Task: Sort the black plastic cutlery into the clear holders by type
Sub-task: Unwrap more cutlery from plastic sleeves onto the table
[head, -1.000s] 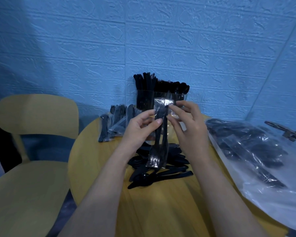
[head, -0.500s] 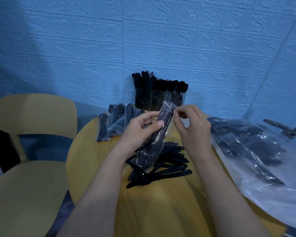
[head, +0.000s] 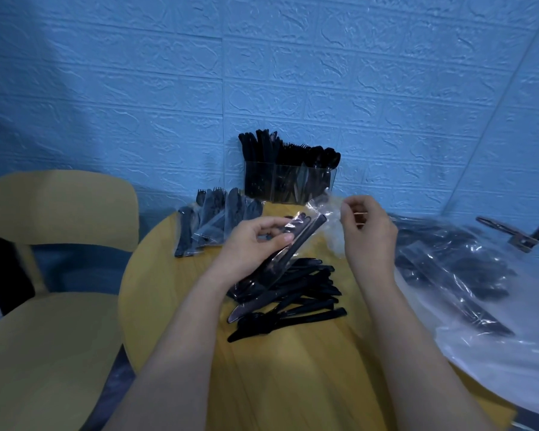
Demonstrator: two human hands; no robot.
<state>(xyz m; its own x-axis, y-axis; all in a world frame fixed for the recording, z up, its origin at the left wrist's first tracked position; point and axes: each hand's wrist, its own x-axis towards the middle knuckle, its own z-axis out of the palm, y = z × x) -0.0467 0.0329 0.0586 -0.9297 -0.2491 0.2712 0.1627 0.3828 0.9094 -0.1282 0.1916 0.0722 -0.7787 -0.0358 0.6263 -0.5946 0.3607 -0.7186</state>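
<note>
We are tearing a wrapped cutlery set (head: 280,253) open, and the change is plain: half a second ago both hands were meeting at the top of the packet, and now the right hand (head: 367,234) is pulling away to the side with a torn strip of clear wrapper (head: 332,219) pinched between thumb and fingertips. The left hand (head: 255,247) is gripping the packet, its fingers curled round the upper part, so the black handles are poking out bare just beyond those fingertips while the rest is slanting down under the palm toward the loose cutlery pile (head: 293,293) below.

That means the set is now open and, as we judge it, ready to be emptied and split by type. The clear holders (head: 288,185) are standing beyond both sets of fingers, against the wall, already well stocked with upright pieces. More wrapped sets (head: 212,222) are lying past the left fingers, and a big plastic bag (head: 467,275) is lying outside the right hand.
</note>
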